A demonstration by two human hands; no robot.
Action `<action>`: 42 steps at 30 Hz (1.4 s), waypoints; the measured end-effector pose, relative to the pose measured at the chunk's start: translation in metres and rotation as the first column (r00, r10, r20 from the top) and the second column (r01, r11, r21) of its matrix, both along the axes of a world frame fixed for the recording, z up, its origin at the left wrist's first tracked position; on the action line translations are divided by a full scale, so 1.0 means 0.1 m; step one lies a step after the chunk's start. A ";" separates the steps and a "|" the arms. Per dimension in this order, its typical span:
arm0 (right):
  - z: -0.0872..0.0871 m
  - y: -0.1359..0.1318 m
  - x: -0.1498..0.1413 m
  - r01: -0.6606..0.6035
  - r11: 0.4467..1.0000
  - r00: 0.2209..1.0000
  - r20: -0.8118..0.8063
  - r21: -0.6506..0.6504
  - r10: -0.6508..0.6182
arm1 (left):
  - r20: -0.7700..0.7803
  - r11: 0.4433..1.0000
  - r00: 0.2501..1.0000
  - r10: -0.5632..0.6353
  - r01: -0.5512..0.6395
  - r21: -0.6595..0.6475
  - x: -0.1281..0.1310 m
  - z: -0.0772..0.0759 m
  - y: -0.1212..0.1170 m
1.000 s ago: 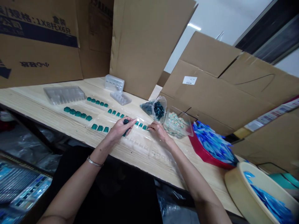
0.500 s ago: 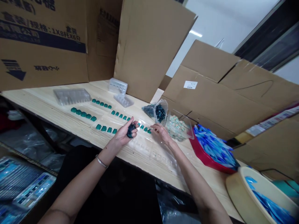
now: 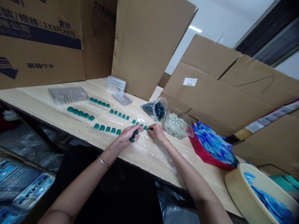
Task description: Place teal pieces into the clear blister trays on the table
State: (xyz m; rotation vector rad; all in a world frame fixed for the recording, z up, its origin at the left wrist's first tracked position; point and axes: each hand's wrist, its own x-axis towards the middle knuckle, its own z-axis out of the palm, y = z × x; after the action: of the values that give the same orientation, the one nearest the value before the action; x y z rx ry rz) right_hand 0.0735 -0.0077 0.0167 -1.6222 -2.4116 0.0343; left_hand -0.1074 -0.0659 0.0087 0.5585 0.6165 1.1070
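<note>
My left hand (image 3: 129,135) is closed around a small bunch of dark teal plastic pieces (image 3: 134,136), its thumb on top. Just to its right, my right hand (image 3: 157,132) pinches a small dark piece (image 3: 148,128) at the end of a row in a clear plastic tray. Beside those fingertips sits a green piece (image 3: 145,127) in its slot. More green pieces (image 3: 107,129) stand in rows in the clear trays to the left. Slots of another clear tray (image 3: 161,154) show below my right hand.
Behind my hands lies a clear bag (image 3: 153,109) of dark teal pieces, beside a clear box (image 3: 178,127) of pale pieces. A red basin (image 3: 202,152) and a cream tub (image 3: 238,186) hold blue pieces at right. Cardboard boxes (image 3: 140,46) wall the table's back.
My left hand has moved slightly right, closer to my right hand. The right fingertips now pinch a small dark piece by the row's end. The view has shifted a little.
</note>
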 end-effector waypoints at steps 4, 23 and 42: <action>-0.05 0.03 0.01 -0.039 0.999 0.999 -0.014 -0.005 0.039 | 0.014 0.999 1.000 0.021 -0.020 -0.049 -0.01 -0.03 0.04; -0.02 0.13 0.15 -0.121 0.991 0.976 -0.190 -0.060 0.107 | 0.089 0.999 0.996 0.014 -0.009 -0.052 -0.03 0.00 0.01; 0.36 -0.49 -0.47 -0.439 0.852 0.437 -0.896 -0.285 -0.075 | 0.262 0.994 0.961 -0.091 0.074 0.074 -0.03 0.11 -0.06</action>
State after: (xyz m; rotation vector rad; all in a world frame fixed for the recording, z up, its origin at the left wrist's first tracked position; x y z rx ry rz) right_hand 0.0260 -0.0570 0.0523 -0.9680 -1.6987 1.3104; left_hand -0.1101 -0.0723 0.0194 0.4757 0.3225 1.1023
